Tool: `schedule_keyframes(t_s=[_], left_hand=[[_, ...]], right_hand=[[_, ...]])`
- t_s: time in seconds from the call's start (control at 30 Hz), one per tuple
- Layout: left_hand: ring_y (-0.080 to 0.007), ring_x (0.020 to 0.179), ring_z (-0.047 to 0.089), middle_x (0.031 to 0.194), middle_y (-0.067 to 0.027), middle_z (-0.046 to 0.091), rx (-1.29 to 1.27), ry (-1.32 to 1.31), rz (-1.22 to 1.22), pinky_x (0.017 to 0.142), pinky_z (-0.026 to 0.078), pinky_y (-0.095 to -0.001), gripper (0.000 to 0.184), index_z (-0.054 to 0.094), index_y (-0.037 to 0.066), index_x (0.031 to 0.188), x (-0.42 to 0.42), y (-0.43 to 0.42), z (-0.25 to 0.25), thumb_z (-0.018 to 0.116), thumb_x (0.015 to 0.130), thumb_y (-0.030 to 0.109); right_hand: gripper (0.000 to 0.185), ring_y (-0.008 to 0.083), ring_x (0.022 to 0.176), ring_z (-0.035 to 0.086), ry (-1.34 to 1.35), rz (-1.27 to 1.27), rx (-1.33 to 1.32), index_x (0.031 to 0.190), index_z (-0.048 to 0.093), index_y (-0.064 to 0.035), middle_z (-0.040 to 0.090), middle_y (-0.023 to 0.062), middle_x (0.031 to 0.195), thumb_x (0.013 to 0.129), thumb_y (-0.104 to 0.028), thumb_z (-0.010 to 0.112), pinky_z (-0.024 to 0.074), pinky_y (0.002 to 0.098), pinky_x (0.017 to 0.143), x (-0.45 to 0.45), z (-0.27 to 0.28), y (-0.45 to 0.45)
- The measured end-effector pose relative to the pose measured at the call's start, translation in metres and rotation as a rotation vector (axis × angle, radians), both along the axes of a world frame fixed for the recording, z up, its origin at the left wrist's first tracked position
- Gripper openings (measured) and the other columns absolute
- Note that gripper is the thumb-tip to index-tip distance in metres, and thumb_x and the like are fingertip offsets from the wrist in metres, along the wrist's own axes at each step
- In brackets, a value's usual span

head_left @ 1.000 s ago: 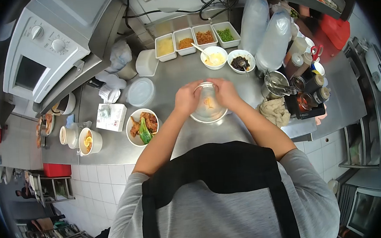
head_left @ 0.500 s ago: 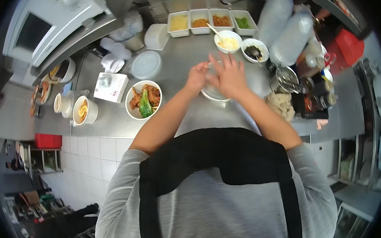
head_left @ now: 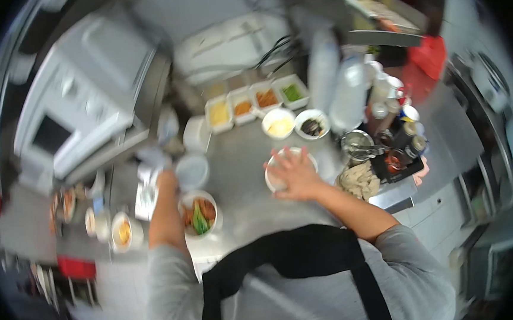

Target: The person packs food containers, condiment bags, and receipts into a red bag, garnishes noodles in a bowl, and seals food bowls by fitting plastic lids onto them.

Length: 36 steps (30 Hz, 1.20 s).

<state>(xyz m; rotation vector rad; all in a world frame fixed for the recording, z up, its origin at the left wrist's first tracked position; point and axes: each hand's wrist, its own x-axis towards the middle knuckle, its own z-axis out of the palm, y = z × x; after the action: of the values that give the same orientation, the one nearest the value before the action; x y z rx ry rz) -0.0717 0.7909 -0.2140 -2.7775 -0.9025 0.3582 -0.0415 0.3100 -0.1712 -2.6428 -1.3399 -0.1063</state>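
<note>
My right hand [head_left: 295, 176] lies with spread fingers over a round white bowl [head_left: 310, 158], which seems to have a clear lid on it. On the left side of the counter, my left hand [head_left: 166, 179] reaches beside a white box [head_left: 143, 206]. Its fingers are smeared by motion, so what they touch is hidden. Just right of that hand is a translucent round lid [head_left: 192, 172]. Nearer me stands an open bowl [head_left: 216, 221] holding browned fried pieces and a green leafy vegetable.
Four-sided tubs of toppings [head_left: 220, 114] line the back, behind a bowl of pale yellow food [head_left: 279, 124] and a bowl of dark food [head_left: 312, 124]. Bottles [head_left: 413, 146] and a crumpled cloth [head_left: 359, 181] stand right. A cup [head_left: 122, 232] is far left.
My left hand has left the lidded bowl and moved left to the white box. My right hand stays on the bowl, fingers spread. The camera view has shifted and tilted.
</note>
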Motion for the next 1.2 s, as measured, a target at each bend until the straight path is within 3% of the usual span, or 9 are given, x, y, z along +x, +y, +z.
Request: schedule_keyframes(t_s=[0.03, 0.2, 0.27, 0.37, 0.5, 0.63, 0.83, 1.03, 1.2], left_hand=[[-0.0309, 0.108, 0.057, 0.117, -0.0185, 0.059, 0.002, -0.062, -0.056, 0.093, 0.045, -0.0394, 0.034, 0.064, 0.003, 0.104, 0.01, 0.051, -0.04, 0.05, 0.079, 0.021], [-0.0328, 0.114, 0.053, 0.12, -0.0225, 0.056, -0.132, 0.052, -0.032, 0.095, 0.044, -0.0374, 0.049, 0.059, -0.002, 0.111, 0.036, -0.017, -0.012, 0.064, 0.071, 0.028], [-0.0326, 0.11, 0.056, 0.115, -0.022, 0.058, -0.092, -0.205, -0.047, 0.092, 0.046, -0.0379, 0.056, 0.06, -0.001, 0.108, 0.05, -0.03, -0.038, 0.071, 0.067, 0.034], [-0.0334, 0.101, 0.059, 0.11, -0.0191, 0.061, -0.289, 0.081, -0.319, 0.087, 0.048, -0.0379, 0.066, 0.06, 0.0, 0.11, 0.066, -0.068, -0.024, 0.076, 0.061, 0.041], [-0.0312, 0.099, 0.057, 0.105, -0.0143, 0.062, -0.55, 0.174, -0.429, 0.088, 0.045, -0.0384, 0.06, 0.06, 0.004, 0.099, 0.065, -0.125, -0.03, 0.081, 0.055, 0.037], [-0.0361, 0.09, 0.059, 0.098, -0.0147, 0.063, -0.374, 0.004, -0.937, 0.08, 0.049, -0.0396, 0.04, 0.059, 0.005, 0.095, 0.018, -0.2, -0.02, 0.075, 0.064, 0.024], [-0.0324, 0.077, 0.062, 0.092, -0.0123, 0.065, -0.671, -0.171, -0.6, 0.07, 0.051, -0.0352, 0.038, 0.056, 0.005, 0.105, -0.048, -0.237, -0.007, 0.07, 0.072, 0.015], [-0.0096, 0.071, 0.058, 0.085, -0.0041, 0.062, -1.638, -0.526, -0.052, 0.062, 0.047, -0.0242, 0.017, 0.057, 0.003, 0.101, -0.083, -0.251, 0.005, 0.06, 0.085, 0.007], [-0.0083, 0.064, 0.054, 0.076, 0.0004, 0.059, -2.05, -0.626, 0.275, 0.059, 0.046, -0.0226, 0.006, 0.057, 0.006, 0.093, -0.11, -0.271, 0.003, 0.057, 0.089, 0.01]], right_hand=[[0.082, 0.0391, 0.137, 0.015, 0.032, 0.009, 0.048, 0.141, 0.033, -0.0241, 0.021, 0.0115, 0.15, 0.073, -0.069, 0.051, 0.0081, 0.07, 0.101, 0.001, 0.001, -0.002], [0.079, 0.0377, 0.137, 0.017, 0.06, 0.036, 0.143, 0.138, 0.039, -0.0235, 0.025, 0.0115, 0.148, 0.075, -0.07, 0.048, 0.0081, 0.0671, 0.103, 0.009, 0.001, -0.009], [0.077, 0.0374, 0.137, 0.017, 0.079, 0.046, 0.184, 0.135, 0.043, -0.0239, 0.028, 0.0114, 0.147, 0.074, -0.069, 0.05, 0.0088, 0.0668, 0.103, 0.01, -0.003, -0.009], [0.078, 0.0377, 0.136, 0.019, 0.08, 0.027, 0.207, 0.135, 0.043, -0.0215, 0.03, 0.013, 0.145, 0.073, -0.067, 0.053, 0.0093, 0.0677, 0.102, 0.013, -0.005, -0.005], [0.055, 0.0368, 0.132, 0.027, 0.014, -0.016, 0.184, 0.12, 0.054, -0.011, 0.038, 0.0135, 0.137, 0.076, -0.044, 0.058, 0.0187, 0.0623, 0.102, 0.01, 0.001, 0.017], [0.029, 0.0323, 0.117, 0.045, 0.114, 0.176, 0.348, 0.099, 0.061, -0.0045, 0.052, 0.0129, 0.118, 0.075, -0.019, 0.057, 0.0395, 0.0487, 0.092, -0.011, -0.016, 0.058], [0.024, 0.0325, 0.094, 0.058, 0.28, 0.239, 0.411, 0.1, 0.058, -0.0041, 0.058, 0.0134, 0.099, 0.077, -0.012, 0.055, 0.0482, 0.0414, 0.078, -0.037, -0.026, 0.067], [0.021, 0.0327, 0.085, 0.061, 0.361, 0.158, 0.46, 0.099, 0.059, -0.007, 0.059, 0.0125, 0.095, 0.079, -0.013, 0.054, 0.0486, 0.042, 0.073, -0.052, -0.032, 0.054], [0.015, 0.0309, 0.082, 0.061, 0.357, 0.192, 0.56, 0.091, 0.06, -0.0086, 0.059, 0.0075, 0.088, 0.079, -0.015, 0.054, 0.0481, 0.0429, 0.071, -0.057, -0.017, 0.037]])
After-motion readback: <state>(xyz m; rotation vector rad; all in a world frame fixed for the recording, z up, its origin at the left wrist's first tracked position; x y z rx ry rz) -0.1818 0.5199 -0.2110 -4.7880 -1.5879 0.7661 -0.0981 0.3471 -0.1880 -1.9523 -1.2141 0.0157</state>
